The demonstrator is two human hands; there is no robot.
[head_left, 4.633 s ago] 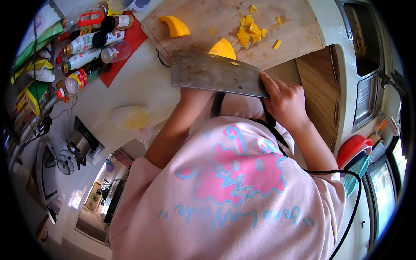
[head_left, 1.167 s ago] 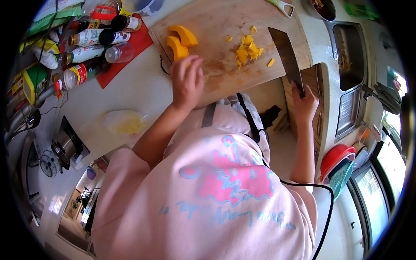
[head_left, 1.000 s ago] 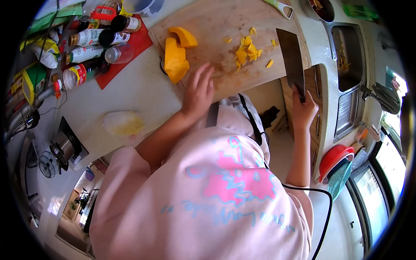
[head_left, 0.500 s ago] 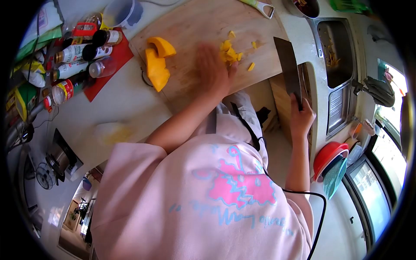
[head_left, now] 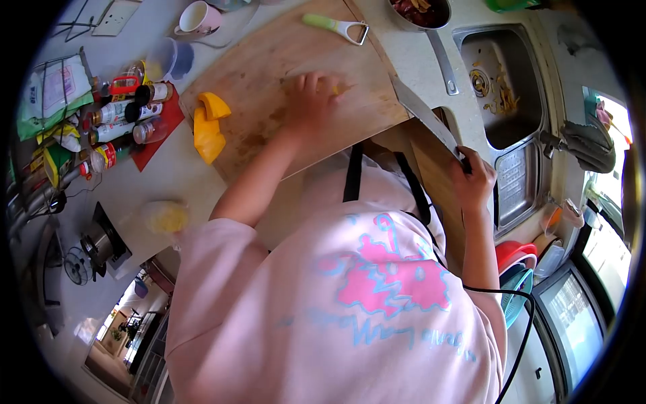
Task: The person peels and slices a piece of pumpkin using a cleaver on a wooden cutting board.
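Observation:
My left hand (head_left: 313,104) is over the wooden cutting board (head_left: 256,87), blurred, its fingers curled down. A bit of yellow pumpkin pieces (head_left: 338,89) shows at its fingertips; the rest is hidden by the hand. In my right hand (head_left: 475,176) is the handle of a cleaver (head_left: 431,120), its broad blade pointing up-left with the tip by the board's right edge. Two larger orange pumpkin chunks (head_left: 208,138) lie at the board's left side, touching or nearly so. A green-handled peeler (head_left: 333,25) rests near the board's far edge.
A metal pan (head_left: 444,64) with dark red contents stands beyond the board. To the right is a sink (head_left: 515,121) with peelings in it. Bottles and jars (head_left: 128,114) crowd the left, beside a red mat (head_left: 151,151). A pink mug (head_left: 200,19) stands at the back.
The loose pumpkin pieces beside my left hand are now mostly hidden at its fingers, which have curled. The cleaver has tilted to the left. My head view has shifted.

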